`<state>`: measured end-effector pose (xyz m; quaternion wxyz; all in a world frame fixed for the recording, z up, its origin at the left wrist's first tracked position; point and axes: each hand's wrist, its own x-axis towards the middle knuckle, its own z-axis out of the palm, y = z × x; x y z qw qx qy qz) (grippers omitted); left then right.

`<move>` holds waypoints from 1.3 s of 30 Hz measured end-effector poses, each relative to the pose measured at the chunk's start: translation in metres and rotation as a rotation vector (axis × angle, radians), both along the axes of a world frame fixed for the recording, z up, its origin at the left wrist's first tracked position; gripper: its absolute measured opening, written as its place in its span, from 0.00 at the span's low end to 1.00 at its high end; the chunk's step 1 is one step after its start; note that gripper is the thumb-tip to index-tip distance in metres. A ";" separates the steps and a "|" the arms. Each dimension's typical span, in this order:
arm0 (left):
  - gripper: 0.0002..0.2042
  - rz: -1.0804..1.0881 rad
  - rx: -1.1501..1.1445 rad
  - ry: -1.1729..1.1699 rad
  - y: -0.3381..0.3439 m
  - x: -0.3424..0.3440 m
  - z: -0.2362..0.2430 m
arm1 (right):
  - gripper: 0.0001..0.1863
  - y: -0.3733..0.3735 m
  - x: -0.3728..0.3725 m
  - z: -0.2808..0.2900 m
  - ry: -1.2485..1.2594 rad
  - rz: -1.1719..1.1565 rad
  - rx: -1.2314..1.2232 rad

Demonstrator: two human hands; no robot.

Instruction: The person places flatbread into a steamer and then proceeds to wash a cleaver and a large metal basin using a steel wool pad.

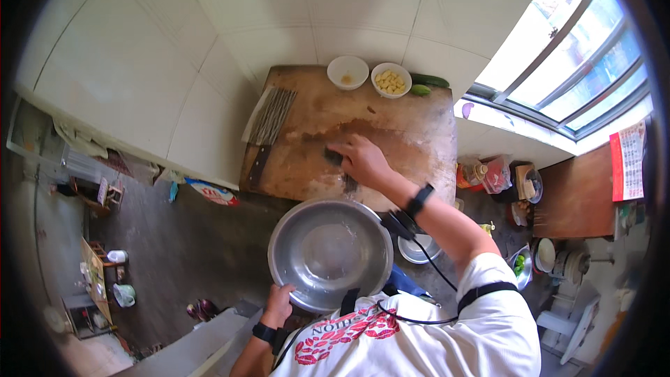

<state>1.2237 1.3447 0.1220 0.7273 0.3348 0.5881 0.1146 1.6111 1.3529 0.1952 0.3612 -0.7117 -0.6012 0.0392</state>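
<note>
My left hand [279, 305] grips the near left rim of a large steel basin [328, 213], which I hold at the front edge of a wooden cutting board [412, 126]. The basin is wet inside, with nothing sizeable in it. Over the middle of the board, my right hand [364, 159] has its fingers closed on a small dark pad-like thing [333, 156], partly hidden by the fingers. Wet brown patches show on the wood around it. A cleaver [273, 117] with a dark handle lies along the board's left side, its blade showing streaky reflections.
At the board's back stand a white bowl [347, 72] and another bowl of peeled garlic cloves [391, 81], beside two green cucumbers [430, 81]. A smaller metal basin [419, 250] sits low at the right. Tiled wall rises behind; a window [572, 63] is at the right.
</note>
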 end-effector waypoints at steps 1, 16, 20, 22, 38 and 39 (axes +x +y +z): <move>0.12 -0.007 -0.024 0.006 0.002 0.002 -0.004 | 0.21 0.010 0.017 -0.012 -0.011 -0.107 0.034; 0.11 0.051 -0.046 0.037 -0.001 0.011 0.020 | 0.12 -0.017 0.113 -0.089 -0.030 -0.874 -0.293; 0.10 0.023 -0.017 -0.004 -0.001 0.005 0.009 | 0.15 -0.147 0.121 -0.078 -0.270 -1.116 -0.308; 0.11 -0.053 -0.029 -0.039 0.002 0.005 0.005 | 0.14 -0.202 0.127 -0.078 -0.233 -1.248 -0.451; 0.16 0.011 -0.032 -0.036 -0.002 0.004 0.001 | 0.11 -0.106 0.208 -0.099 -0.360 -1.046 -0.272; 0.16 0.024 -0.004 -0.038 -0.004 0.002 0.001 | 0.09 -0.119 0.212 -0.097 -0.286 -1.178 -0.236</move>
